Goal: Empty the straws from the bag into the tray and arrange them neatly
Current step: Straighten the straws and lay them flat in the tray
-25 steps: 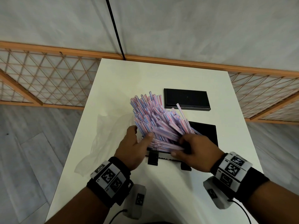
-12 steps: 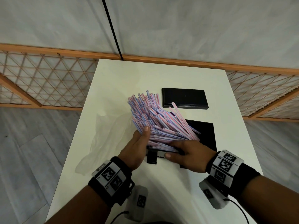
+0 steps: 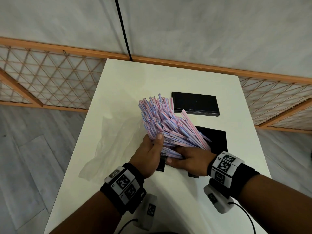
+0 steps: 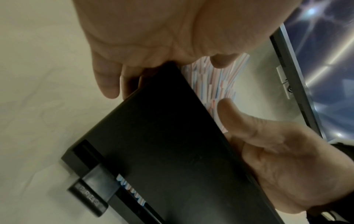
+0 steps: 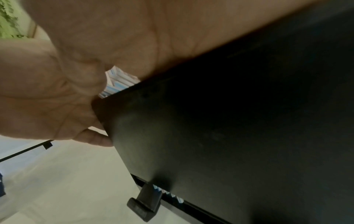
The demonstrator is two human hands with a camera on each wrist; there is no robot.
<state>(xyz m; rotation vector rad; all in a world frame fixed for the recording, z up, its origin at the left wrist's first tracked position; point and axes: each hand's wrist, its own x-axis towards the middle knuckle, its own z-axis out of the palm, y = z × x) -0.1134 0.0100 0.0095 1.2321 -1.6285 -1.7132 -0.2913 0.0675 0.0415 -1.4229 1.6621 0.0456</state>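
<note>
Straws (image 3: 166, 127), light, stiff and slippery, fan up out of the black tray (image 3: 214, 139) on the worktop (image 3: 135, 78). Left hand (image 3: 148, 157) cups their left side; right hand (image 3: 189, 159) clasps their near ends. Best squeezed together near those ends, I judge.

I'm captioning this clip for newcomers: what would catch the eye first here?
A big fanned bundle of pink-and-blue straws at mid-table, splayed over the black tray. The left hand and right hand hold its near end. The empty clear bag lies crumpled left of it.
</note>
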